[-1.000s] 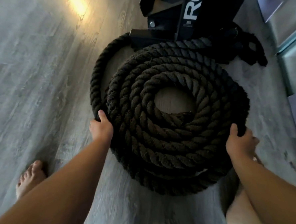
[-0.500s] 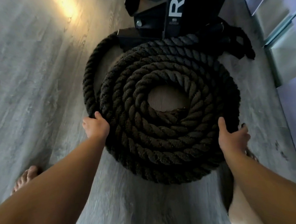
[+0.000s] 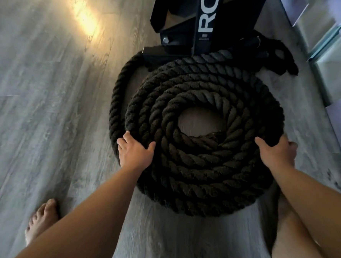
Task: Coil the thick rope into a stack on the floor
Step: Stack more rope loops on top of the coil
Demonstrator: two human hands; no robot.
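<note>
The thick black rope [image 3: 204,166] lies coiled in a round stack on the grey wood floor, with a bare patch of floor in its centre. One looser turn [image 3: 114,104] bulges out on the far left of the stack. My left hand [image 3: 135,153] is on the coil's left edge, thumb spread across the top and fingers curling over the outer side. My right hand [image 3: 277,152] grips the right edge, thumb on top and fingers wrapped round the outer turns.
A black equipment base [image 3: 205,23] with white letters stands just behind the coil, touching it. A rope end [image 3: 281,62] lies by it at the far right. Glass panels [image 3: 330,39] line the right side. My bare foot [image 3: 41,216] is at lower left.
My left hand has slid from the coil's outer side up onto its top, thumb now spread inward. My right hand keeps its hold on the right edge. The coil keeps its shape.
</note>
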